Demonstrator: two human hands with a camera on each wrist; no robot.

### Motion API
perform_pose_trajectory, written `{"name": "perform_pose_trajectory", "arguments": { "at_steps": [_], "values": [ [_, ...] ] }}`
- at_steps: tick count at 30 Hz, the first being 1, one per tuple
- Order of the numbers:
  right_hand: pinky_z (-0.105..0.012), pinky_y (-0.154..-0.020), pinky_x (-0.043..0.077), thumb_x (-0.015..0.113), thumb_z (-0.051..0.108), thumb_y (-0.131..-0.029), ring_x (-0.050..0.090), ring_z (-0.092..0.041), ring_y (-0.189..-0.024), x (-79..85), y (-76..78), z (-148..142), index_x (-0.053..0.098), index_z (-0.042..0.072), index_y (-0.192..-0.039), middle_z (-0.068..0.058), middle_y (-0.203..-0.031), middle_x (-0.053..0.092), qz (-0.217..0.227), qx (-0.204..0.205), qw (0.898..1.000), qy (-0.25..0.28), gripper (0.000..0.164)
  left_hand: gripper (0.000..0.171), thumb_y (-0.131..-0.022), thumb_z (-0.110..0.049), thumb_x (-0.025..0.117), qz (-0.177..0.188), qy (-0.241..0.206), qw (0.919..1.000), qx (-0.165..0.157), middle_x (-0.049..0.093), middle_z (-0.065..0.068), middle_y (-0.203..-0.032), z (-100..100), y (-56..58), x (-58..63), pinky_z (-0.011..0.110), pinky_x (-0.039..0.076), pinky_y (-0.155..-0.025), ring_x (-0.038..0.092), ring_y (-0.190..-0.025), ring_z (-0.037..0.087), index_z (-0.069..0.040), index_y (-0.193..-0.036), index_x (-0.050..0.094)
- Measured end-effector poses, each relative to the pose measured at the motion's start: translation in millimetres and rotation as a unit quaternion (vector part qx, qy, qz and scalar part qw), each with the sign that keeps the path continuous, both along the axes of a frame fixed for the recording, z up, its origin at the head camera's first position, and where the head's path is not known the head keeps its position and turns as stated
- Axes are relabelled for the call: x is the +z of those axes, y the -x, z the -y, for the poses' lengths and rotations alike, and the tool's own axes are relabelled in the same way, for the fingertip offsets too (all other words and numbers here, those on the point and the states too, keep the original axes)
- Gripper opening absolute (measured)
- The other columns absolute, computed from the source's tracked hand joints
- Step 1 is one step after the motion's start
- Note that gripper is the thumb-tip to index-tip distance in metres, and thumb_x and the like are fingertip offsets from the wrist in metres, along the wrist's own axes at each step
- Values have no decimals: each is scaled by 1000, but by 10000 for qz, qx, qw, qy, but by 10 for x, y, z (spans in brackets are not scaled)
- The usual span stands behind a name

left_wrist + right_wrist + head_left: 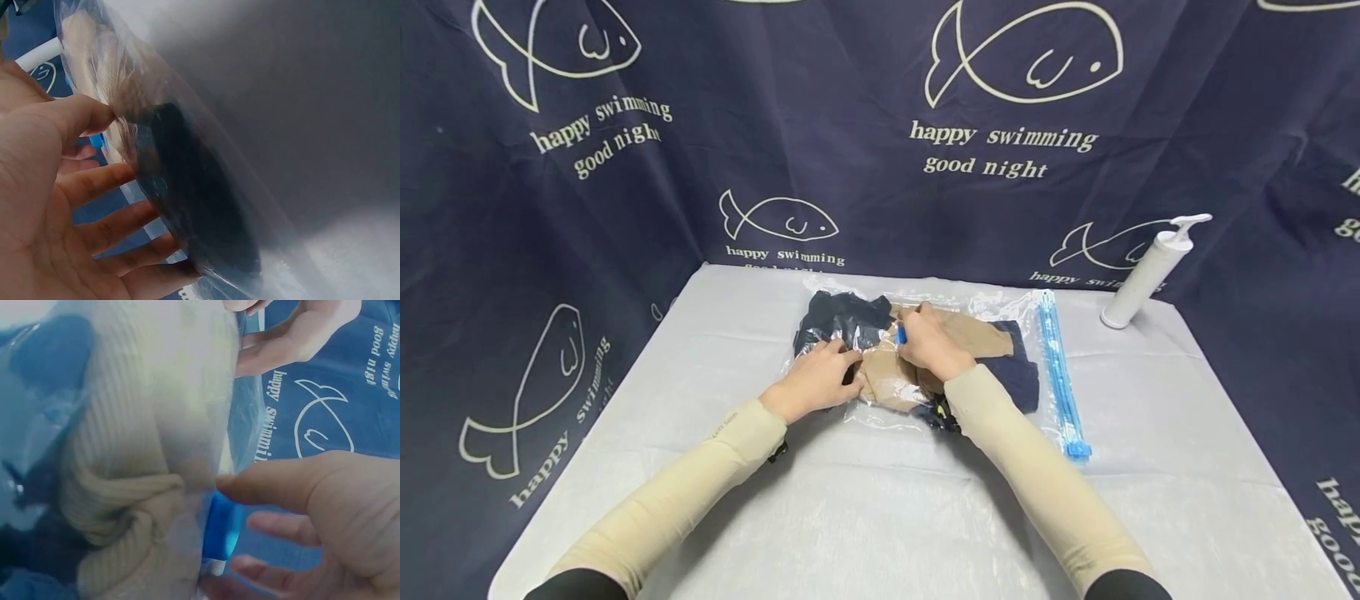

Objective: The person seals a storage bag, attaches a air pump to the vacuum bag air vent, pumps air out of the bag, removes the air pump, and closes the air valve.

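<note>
A clear plastic bag [1030,310] of clothes lies on the middle of the counter [865,517], its blue zip strip [1062,375] to the right. Inside are a dark garment [842,317] at left, a tan garment [891,383] mid-bag and a navy garment [1013,383] at right. The left hand [816,382] touches the bag's left part, its grip wide, fingers spread. The right hand [931,343] is at a blue cap [222,528] on the bag; whether its grip pinches the cap, I cannot tell. A white pump [1142,279] stands far right
</note>
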State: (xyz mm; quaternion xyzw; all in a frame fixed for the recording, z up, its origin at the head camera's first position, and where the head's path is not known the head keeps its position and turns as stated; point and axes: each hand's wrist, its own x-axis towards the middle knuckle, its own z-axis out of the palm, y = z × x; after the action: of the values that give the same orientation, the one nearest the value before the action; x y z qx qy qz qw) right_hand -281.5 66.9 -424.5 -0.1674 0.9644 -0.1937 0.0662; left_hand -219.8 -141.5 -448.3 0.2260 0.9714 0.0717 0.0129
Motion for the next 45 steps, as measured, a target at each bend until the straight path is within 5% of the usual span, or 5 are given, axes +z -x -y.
{"name": "perform_pose_trajectory", "arguments": {
  "at_steps": [8,17,35,45],
  "values": [
    [-46,-90,56,69,14,-87,56,-31,-98,5,11,24,64,1,-96,-23,-114,56,170,-695,9974,98,17,51,-97,-41,65,-79,1,10000,-9,64,16,-121,4,-10,-2,50,60,-78,62,-99,35,-15,-140,64],
    [-42,-84,55,69,7,-86,55,-30,-94,-50,33,70,61,4,-81,-19,-104,60,250,-675,9974,58,10,52,-96,-44,64,-18,29,10000,74,63,13,-121,2,-49,-3,49,59,-73,61,-101,33,-19,-141,64],
    [-46,-92,54,72,3,-83,56,-31,-96,-103,46,91,64,2,-86,-17,-101,61,-63,-145,9992,-357,8,50,-95,-41,65,-348,193,9991,-170,66,13,-127,38,-51,1,51,60,-78,65,-106,35,-15,-137,66],
    [-44,-94,57,71,-3,-79,62,-33,-102,-83,66,55,71,-1,-98,-18,-109,64,-356,259,9979,-485,20,48,-96,-40,63,-136,242,9991,-316,66,15,-122,15,32,36,51,60,-79,66,-98,34,-13,-135,67]
  ]
}}
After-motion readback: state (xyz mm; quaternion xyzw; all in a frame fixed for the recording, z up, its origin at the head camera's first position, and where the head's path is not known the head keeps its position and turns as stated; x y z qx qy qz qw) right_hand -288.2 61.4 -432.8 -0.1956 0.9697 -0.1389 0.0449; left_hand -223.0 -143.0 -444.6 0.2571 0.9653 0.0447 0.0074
